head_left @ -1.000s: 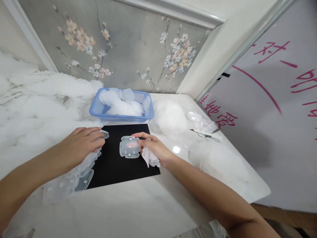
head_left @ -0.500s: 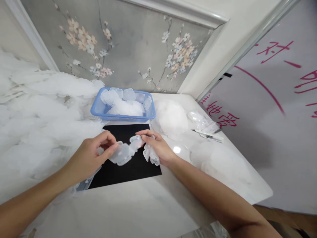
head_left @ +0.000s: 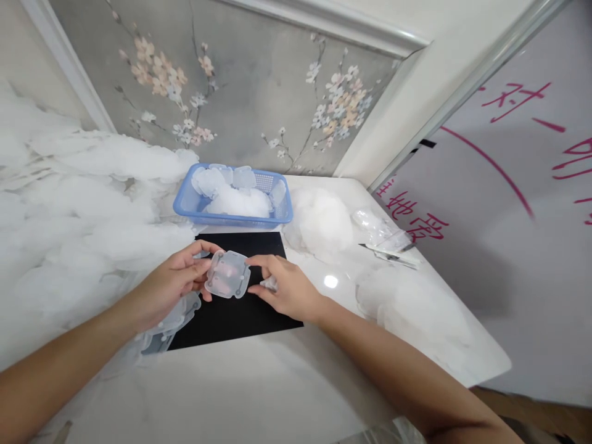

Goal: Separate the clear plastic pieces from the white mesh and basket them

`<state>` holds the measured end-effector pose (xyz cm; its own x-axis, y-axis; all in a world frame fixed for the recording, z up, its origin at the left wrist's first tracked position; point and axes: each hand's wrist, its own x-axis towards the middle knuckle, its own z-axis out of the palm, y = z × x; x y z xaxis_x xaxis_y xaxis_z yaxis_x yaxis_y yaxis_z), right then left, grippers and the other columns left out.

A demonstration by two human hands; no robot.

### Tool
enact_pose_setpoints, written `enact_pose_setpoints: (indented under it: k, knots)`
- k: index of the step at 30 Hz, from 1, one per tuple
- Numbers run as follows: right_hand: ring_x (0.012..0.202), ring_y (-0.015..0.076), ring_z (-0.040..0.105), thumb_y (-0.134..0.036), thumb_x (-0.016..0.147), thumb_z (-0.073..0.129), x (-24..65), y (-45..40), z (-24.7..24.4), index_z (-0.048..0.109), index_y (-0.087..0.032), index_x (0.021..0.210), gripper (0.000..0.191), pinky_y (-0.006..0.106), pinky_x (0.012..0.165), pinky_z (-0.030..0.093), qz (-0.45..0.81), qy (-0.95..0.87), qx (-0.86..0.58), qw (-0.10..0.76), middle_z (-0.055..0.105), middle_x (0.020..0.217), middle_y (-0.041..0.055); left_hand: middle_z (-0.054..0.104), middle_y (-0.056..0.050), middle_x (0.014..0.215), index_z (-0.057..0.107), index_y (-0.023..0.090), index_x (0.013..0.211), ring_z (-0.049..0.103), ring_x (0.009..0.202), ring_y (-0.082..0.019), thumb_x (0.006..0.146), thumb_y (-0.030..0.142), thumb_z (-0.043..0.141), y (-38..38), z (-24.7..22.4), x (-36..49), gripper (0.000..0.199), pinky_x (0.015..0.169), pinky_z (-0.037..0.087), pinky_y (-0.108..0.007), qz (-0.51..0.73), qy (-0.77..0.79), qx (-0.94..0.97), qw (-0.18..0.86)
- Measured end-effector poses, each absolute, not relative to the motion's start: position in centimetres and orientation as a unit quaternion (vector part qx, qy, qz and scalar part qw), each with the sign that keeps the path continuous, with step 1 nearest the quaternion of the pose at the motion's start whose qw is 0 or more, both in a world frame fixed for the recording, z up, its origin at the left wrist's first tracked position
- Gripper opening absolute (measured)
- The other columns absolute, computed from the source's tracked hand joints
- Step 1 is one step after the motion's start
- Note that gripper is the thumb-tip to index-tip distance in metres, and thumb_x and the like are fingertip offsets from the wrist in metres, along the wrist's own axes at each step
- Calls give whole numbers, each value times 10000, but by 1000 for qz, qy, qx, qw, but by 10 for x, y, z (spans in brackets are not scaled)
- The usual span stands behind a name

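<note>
A translucent plastic piece (head_left: 228, 274) with small round marks near its corners is held above a black mat (head_left: 240, 320). My left hand (head_left: 178, 277) pinches its left edge between thumb and fingers. At the piece's right edge is my right hand (head_left: 287, 283), thumb and forefinger curved apart, with the forefinger at the upper right corner. Something whitish (head_left: 269, 283) is tucked inside my right hand, mostly hidden by the fingers. More translucent pieces (head_left: 178, 311) lie below my left hand at the mat's left edge.
A blue basket (head_left: 231, 220) of translucent pieces stands behind the mat. A large heap of similar pieces (head_left: 69, 228) covers the left side. Other piles (head_left: 321, 222), a clear bag (head_left: 372, 225) and a thin tool (head_left: 388, 254) lie to the right, beside a whiteboard (head_left: 485, 246).
The piece in my left hand now faces the camera flat. The pieces that hung from my right hand are mostly out of sight, and its thumb and forefinger have moved to the held piece's right edge.
</note>
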<state>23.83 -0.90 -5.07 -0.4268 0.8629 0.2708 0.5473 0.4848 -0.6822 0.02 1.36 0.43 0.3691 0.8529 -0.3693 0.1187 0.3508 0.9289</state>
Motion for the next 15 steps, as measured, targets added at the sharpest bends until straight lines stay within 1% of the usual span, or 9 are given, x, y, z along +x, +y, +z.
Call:
enact_pose_setpoints:
  k: [3,7,8,10,12,14,15]
  knots:
    - [765,197,620,-287,913,672,235,-8,-59,499,-219,1284,416,348,759,466,171,-852,-399,291,642,878,22,699,9,768,630,281,1053,637,637,-157,879,450,655,14,3,-1,244,649,555,-293,265,490,502,661]
    - [743,203,618,-335,950,630,232,-6,-64,504,-198,1285,383,359,743,474,128,-864,-377,307,656,879,41,726,-8,826,611,278,1075,688,701,-201,865,396,628,12,5,2,242,733,584,-369,255,491,522,649]
    - [732,199,612,-339,956,620,232,-6,-64,533,-199,1255,342,357,736,473,124,-865,-372,314,651,864,41,737,-13,845,600,275,1083,699,719,-210,853,373,620,12,5,2,250,751,588,-385,252,489,530,645]
    - [732,189,603,-340,968,594,232,-8,-61,608,-205,1133,214,348,727,473,134,-856,-361,344,632,854,49,765,-32,924,567,273,1150,712,757,-225,849,354,588,13,7,0,313,776,589,-404,228,482,567,628]
    - [795,185,611,-348,965,580,231,-10,-56,641,-211,969,150,335,728,481,194,-821,-363,397,629,934,74,771,-51,1071,507,291,1309,722,833,-242,879,363,545,15,9,-9,438,808,581,-410,181,485,649,557]
    - [826,176,613,-381,945,589,231,-11,-51,603,-210,850,196,310,700,487,312,-747,-389,441,636,991,77,726,-51,1244,448,329,1437,713,993,-275,919,368,513,19,10,-24,523,878,555,-415,126,487,755,421]
    - [787,163,604,-412,928,602,231,-11,-48,574,-211,820,230,291,662,480,379,-699,-407,450,642,952,61,695,-40,1310,473,345,1442,682,1101,-295,934,363,507,21,9,-33,509,929,532,-418,102,477,801,346]
